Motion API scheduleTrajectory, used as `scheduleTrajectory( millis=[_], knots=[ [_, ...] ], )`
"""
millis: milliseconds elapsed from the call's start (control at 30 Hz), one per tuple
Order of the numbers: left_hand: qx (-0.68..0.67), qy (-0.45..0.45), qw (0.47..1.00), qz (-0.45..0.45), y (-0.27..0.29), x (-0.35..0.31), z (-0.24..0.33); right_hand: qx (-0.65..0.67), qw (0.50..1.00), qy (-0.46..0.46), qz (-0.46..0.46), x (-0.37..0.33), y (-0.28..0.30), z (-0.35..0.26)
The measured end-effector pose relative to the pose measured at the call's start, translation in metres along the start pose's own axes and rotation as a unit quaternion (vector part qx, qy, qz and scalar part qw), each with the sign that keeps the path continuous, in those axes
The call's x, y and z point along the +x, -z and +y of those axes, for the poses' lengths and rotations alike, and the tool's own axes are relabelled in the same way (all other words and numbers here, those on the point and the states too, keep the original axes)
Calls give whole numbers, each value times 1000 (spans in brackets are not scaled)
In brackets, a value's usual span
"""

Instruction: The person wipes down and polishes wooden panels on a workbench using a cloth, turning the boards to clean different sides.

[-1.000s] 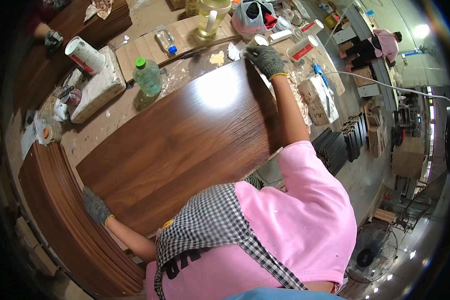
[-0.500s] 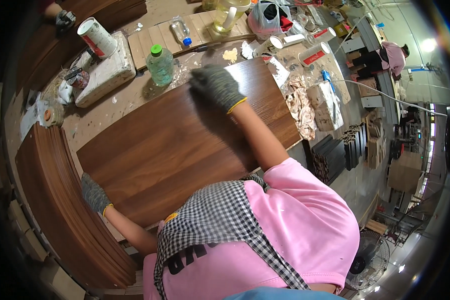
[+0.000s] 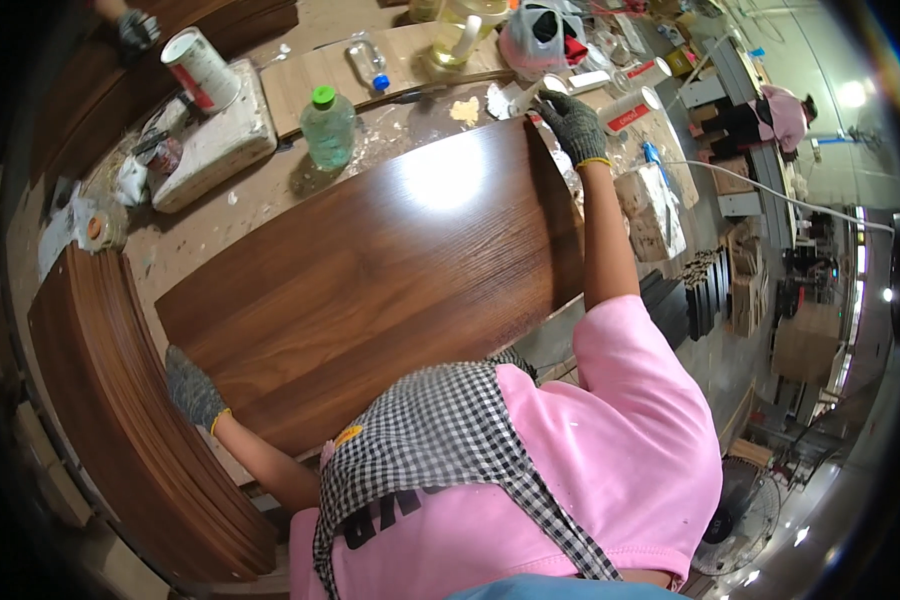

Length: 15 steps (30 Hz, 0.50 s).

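Observation:
A dark brown wood-grain board (image 3: 370, 290) lies slanted across the bench before me, with a bright reflection near its far edge. My left hand (image 3: 195, 388), in a grey knit glove with a yellow cuff, rests at the board's left end, fingers stretched out along the edge. At the far right corner is my right hand (image 3: 576, 130), gloved alike. Its fingers reach out past the corner, somewhat apart, and nothing shows in them. The underside of this hand is hidden.
Left of the board stands a stack of brown curved panels (image 3: 120, 400). Beyond it are a green-capped bottle (image 3: 328, 130), a clear bottle (image 3: 368, 62), a yellowish jug (image 3: 457, 45), a white cup (image 3: 202, 70) and a paint-spotted block (image 3: 660, 210). Another person's gloved hand (image 3: 138, 30) shows far left.
My right hand has moved right, from the board's far middle to its far right corner. The left hand stays at the left end. The other person's hand has shifted slightly.

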<state>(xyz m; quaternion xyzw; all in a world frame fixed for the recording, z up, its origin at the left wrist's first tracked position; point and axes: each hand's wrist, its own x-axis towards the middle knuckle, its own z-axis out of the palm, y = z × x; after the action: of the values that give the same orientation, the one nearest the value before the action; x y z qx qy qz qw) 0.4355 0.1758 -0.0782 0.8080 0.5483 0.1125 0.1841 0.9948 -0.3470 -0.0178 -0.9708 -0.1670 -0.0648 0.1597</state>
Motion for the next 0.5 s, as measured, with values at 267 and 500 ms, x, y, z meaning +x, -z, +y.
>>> scheduleTrajectory(
  millis=[267, 500],
  knots=[
    [56, -74, 993, 75, -3, -6, -3, -31, 974, 211, -77, -64, -35, -202],
    [3, -1, 999, 47, 9, -8, 26, 110, 903, 411, -53, -145, -110, -436]
  ],
)
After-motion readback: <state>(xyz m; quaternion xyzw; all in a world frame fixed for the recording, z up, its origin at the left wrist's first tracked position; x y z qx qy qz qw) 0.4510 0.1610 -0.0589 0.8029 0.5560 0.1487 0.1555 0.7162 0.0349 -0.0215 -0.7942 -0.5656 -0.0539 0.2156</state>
